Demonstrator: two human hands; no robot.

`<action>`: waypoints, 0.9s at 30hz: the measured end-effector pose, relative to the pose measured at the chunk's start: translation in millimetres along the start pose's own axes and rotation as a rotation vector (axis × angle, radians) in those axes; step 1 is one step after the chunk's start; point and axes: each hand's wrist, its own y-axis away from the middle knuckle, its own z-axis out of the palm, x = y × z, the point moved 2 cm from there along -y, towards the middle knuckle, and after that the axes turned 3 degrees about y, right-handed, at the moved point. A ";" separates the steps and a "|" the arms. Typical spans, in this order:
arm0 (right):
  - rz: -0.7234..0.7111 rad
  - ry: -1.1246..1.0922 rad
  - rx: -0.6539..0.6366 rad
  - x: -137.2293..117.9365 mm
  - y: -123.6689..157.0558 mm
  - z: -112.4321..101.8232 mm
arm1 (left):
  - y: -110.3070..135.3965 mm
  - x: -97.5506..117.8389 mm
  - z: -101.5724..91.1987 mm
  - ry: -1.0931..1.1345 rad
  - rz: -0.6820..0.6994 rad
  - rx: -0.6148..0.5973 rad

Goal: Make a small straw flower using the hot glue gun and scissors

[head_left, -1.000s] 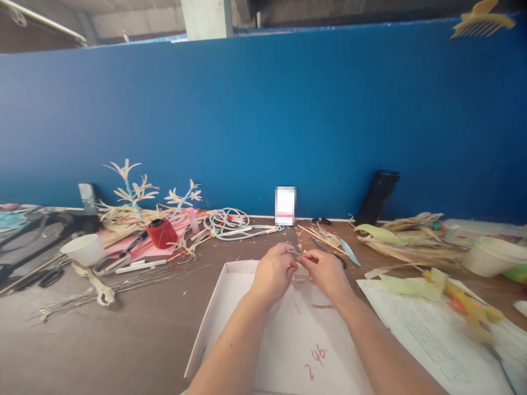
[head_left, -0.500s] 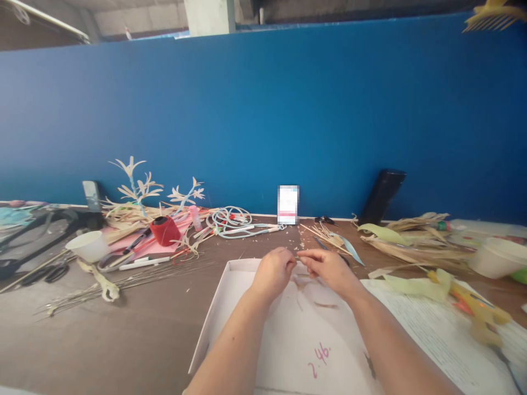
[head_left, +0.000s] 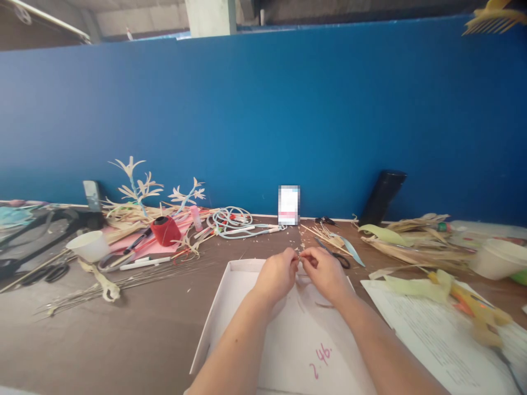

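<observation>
My left hand (head_left: 276,276) and my right hand (head_left: 326,273) meet fingertip to fingertip over a shallow white box lid (head_left: 218,318) marked with pink writing. Both pinch a small thin pale strip (head_left: 300,255) between thumb and forefinger; it is too small to name for certain. Curled pale shavings (head_left: 319,303) lie in the lid under my hands.
Left of the lid lie thin wires (head_left: 102,288), a white cup (head_left: 89,246), a red thread spool (head_left: 165,230), scissors (head_left: 41,272) and straw flowers (head_left: 138,189). Dried leaves (head_left: 411,241), a glue gun (head_left: 473,308) and printed paper (head_left: 436,334) fill the right. A blue partition (head_left: 263,120) stands behind.
My hands have stayed together over the lid, with small finger shifts on the strip. The view has drifted slightly.
</observation>
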 end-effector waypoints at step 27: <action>0.146 -0.491 -0.125 -7.3 -2.8 -6.5 | -7.0 -4.4 -3.4 1.103 -0.362 -0.114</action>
